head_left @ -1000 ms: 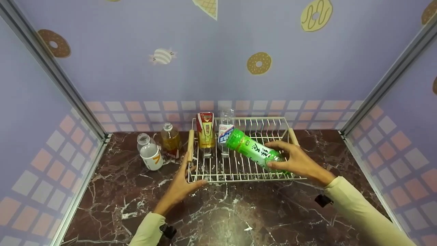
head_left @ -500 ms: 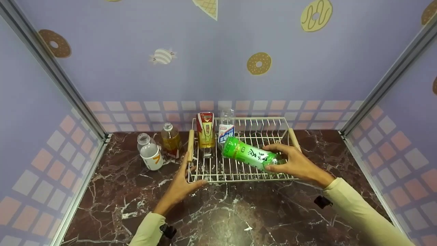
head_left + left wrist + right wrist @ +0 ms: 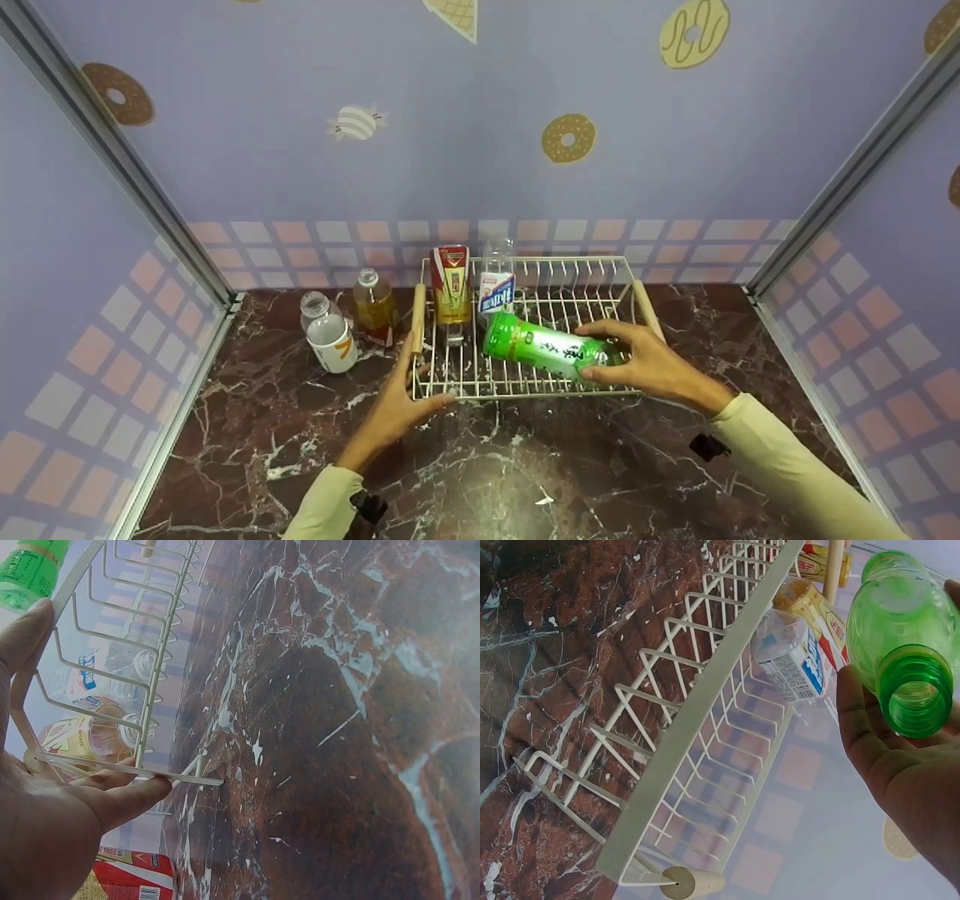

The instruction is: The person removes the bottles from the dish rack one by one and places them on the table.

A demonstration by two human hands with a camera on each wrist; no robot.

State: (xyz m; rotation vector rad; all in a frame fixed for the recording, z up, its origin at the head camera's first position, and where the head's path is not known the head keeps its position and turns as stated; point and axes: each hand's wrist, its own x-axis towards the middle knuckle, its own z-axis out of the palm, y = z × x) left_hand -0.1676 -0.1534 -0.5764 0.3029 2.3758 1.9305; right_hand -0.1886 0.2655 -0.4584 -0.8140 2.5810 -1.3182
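Note:
My right hand (image 3: 649, 364) grips a green tea bottle (image 3: 544, 345) near its uncapped neck. The bottle is tilted over a white wire rack (image 3: 694, 720), its base pointing left and its neck toward my wrist. My left hand (image 3: 409, 405) holds the rack's front left corner, thumb at the front and fingers at the side. Two bottles stand neck down inside the rack: a red and yellow one (image 3: 451, 285) at the left, and a clear one with a blue and white label (image 3: 496, 291) beside it. The green bottle's base overlaps the clear one's lower part in the head view.
Left of the rack, an amber bottle (image 3: 375, 307) and a clear bottle with a white label (image 3: 332, 345) stand upright, both uncapped. The rack has wooden handles (image 3: 646, 307) at its ends. A patterned wall (image 3: 480, 150) rises behind the dark marbled counter (image 3: 465, 465).
The green tea bottle has come down and slightly left, and now lies closer to level. My right hand has lowered a little with it. My left hand stays on the rack.

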